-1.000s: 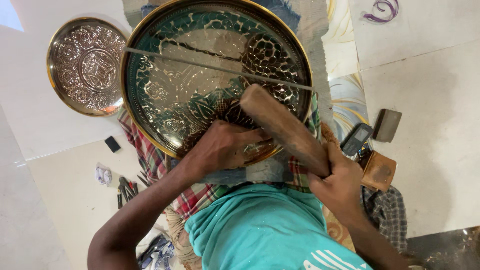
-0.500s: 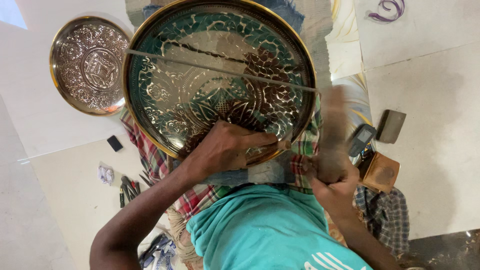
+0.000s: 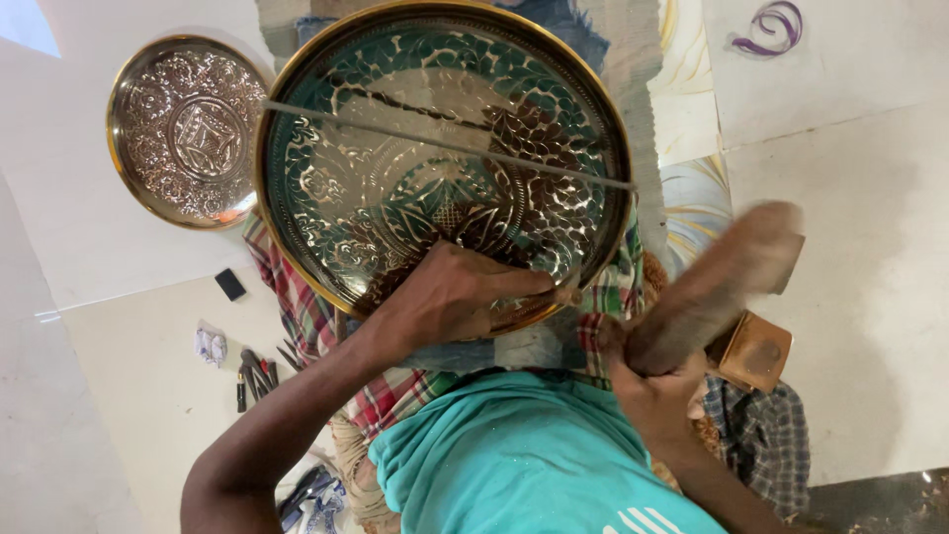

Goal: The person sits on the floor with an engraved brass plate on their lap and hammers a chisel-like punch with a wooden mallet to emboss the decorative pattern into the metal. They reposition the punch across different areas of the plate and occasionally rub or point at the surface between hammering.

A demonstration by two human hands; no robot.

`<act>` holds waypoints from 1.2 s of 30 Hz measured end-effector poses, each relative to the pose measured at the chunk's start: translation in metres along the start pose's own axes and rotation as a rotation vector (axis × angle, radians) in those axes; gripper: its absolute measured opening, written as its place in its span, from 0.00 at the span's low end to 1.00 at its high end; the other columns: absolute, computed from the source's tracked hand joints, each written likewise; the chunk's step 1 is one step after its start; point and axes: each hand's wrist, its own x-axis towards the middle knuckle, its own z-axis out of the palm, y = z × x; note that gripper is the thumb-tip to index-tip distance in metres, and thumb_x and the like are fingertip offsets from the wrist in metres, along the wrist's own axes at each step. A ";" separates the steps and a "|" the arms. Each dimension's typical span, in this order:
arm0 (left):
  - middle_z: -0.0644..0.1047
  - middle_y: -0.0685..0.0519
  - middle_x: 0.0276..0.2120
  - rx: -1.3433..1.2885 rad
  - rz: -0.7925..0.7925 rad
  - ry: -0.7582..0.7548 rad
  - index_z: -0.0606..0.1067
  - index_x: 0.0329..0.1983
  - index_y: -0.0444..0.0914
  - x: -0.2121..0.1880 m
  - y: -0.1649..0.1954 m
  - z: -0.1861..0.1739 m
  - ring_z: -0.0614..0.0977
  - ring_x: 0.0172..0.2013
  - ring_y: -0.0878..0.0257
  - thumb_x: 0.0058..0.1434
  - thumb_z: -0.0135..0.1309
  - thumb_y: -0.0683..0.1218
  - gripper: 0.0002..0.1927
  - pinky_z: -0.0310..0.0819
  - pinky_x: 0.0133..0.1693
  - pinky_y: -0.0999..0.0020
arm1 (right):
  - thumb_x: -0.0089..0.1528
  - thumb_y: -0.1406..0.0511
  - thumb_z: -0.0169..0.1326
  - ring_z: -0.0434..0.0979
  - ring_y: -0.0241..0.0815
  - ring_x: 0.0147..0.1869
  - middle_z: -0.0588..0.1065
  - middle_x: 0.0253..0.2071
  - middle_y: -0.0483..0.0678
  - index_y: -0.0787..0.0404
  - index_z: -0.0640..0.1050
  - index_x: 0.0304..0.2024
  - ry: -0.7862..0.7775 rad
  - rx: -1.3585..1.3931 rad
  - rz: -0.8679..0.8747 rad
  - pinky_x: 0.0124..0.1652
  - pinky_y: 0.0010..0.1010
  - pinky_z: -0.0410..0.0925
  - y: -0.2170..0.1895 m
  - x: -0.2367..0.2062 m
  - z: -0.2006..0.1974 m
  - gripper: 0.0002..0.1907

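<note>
Chasing work on the large brass tray (image 3: 445, 148), by the look of it, caught mid-stroke. Tray lying on a checked cloth (image 3: 297, 297) just in front of the body, with a smaller tray (image 3: 183, 129) beside it on the floor. Left hand (image 3: 455, 297) curled shut round a small punch (image 3: 565, 295), set against the tray's near edge. Right hand (image 3: 647, 381) clenched tight on a wooden mallet (image 3: 717, 287), lifted to the right and blurred. Called for in any blow: a square landing on the punch head, clear of the knuckles, with the punch held steady.

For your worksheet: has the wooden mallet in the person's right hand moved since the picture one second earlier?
Yes. The wooden mallet, held in the right hand, has swung off the large engraved tray, outward to the picture's right, over the pale floor.
</note>
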 end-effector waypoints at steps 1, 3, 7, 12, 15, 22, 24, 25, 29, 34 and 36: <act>0.80 0.48 0.26 -0.012 -0.004 -0.014 0.79 0.57 0.46 0.000 0.000 0.000 0.81 0.25 0.52 0.48 0.60 0.38 0.30 0.76 0.31 0.58 | 0.53 0.73 0.61 0.77 0.40 0.31 0.77 0.30 0.55 0.68 0.77 0.42 -0.069 -0.179 0.046 0.35 0.32 0.70 -0.001 0.000 0.000 0.14; 0.79 0.48 0.25 -0.007 -0.017 -0.036 0.79 0.56 0.45 0.000 -0.001 0.001 0.81 0.24 0.52 0.47 0.60 0.38 0.30 0.75 0.30 0.58 | 0.53 0.73 0.61 0.78 0.41 0.31 0.78 0.30 0.55 0.68 0.78 0.43 -0.076 -0.177 0.055 0.35 0.33 0.71 -0.001 0.000 0.001 0.15; 0.81 0.48 0.29 -0.008 0.027 -0.011 0.79 0.56 0.46 0.003 -0.002 0.000 0.82 0.27 0.53 0.46 0.57 0.38 0.30 0.76 0.32 0.59 | 0.54 0.73 0.61 0.80 0.40 0.33 0.78 0.31 0.52 0.67 0.78 0.43 -0.067 -0.160 0.070 0.36 0.31 0.71 0.003 -0.002 -0.002 0.15; 0.84 0.48 0.33 -0.065 -0.106 0.174 0.80 0.51 0.42 -0.006 0.007 0.004 0.85 0.31 0.57 0.57 0.61 0.39 0.18 0.81 0.37 0.63 | 0.54 0.77 0.60 0.79 0.37 0.40 0.80 0.37 0.49 0.68 0.76 0.48 -0.036 -0.038 0.062 0.40 0.26 0.72 0.017 -0.012 0.002 0.19; 0.84 0.48 0.40 -0.386 -0.172 0.479 0.76 0.57 0.36 -0.017 0.019 0.014 0.88 0.41 0.63 0.61 0.50 0.28 0.22 0.87 0.50 0.68 | 0.59 0.77 0.62 0.78 0.36 0.42 0.77 0.37 0.49 0.67 0.73 0.41 0.055 0.208 0.014 0.42 0.26 0.72 0.024 -0.021 0.017 0.11; 0.82 0.43 0.47 -0.357 -0.336 0.678 0.71 0.60 0.33 -0.029 0.029 0.041 0.87 0.47 0.59 0.63 0.52 0.27 0.22 0.84 0.51 0.68 | 0.64 0.77 0.59 0.77 0.36 0.43 0.75 0.43 0.48 0.60 0.62 0.56 0.054 0.525 -0.188 0.43 0.28 0.74 0.044 -0.026 0.064 0.24; 0.83 0.45 0.46 -0.241 -0.365 0.693 0.72 0.58 0.33 -0.028 0.028 0.046 0.88 0.46 0.60 0.64 0.50 0.27 0.21 0.85 0.50 0.68 | 0.63 0.76 0.59 0.78 0.36 0.40 0.77 0.40 0.48 0.60 0.63 0.56 0.026 0.516 -0.090 0.41 0.28 0.75 0.044 -0.021 0.057 0.24; 0.83 0.47 0.44 -0.216 -0.397 0.709 0.72 0.58 0.33 -0.027 0.028 0.050 0.88 0.45 0.61 0.64 0.48 0.27 0.20 0.85 0.49 0.69 | 0.62 0.76 0.60 0.79 0.36 0.39 0.77 0.39 0.48 0.61 0.65 0.54 0.034 0.485 -0.027 0.41 0.28 0.75 0.040 -0.021 0.049 0.23; 0.83 0.47 0.42 -0.301 -0.443 0.780 0.74 0.55 0.31 -0.031 0.022 0.061 0.87 0.44 0.59 0.59 0.37 0.25 0.25 0.85 0.49 0.67 | 0.60 0.76 0.64 0.81 0.39 0.36 0.79 0.33 0.50 0.58 0.78 0.43 -0.012 -0.008 -0.425 0.43 0.29 0.74 0.009 0.007 0.017 0.13; 0.81 0.47 0.27 -0.059 -0.580 0.715 0.79 0.39 0.31 -0.042 0.006 0.066 0.86 0.30 0.60 0.53 0.43 0.27 0.17 0.79 0.36 0.69 | 0.48 0.70 0.66 0.83 0.37 0.32 0.80 0.32 0.52 0.66 0.78 0.49 -0.276 -0.208 -0.270 0.32 0.29 0.74 -0.052 0.044 -0.015 0.25; 0.80 0.46 0.24 -0.016 -0.630 0.701 0.80 0.36 0.32 -0.043 0.003 0.067 0.85 0.26 0.60 0.52 0.45 0.28 0.15 0.78 0.33 0.68 | 0.48 0.69 0.66 0.83 0.39 0.33 0.80 0.34 0.53 0.66 0.78 0.51 -0.361 -0.258 -0.337 0.32 0.30 0.73 -0.071 0.055 -0.019 0.27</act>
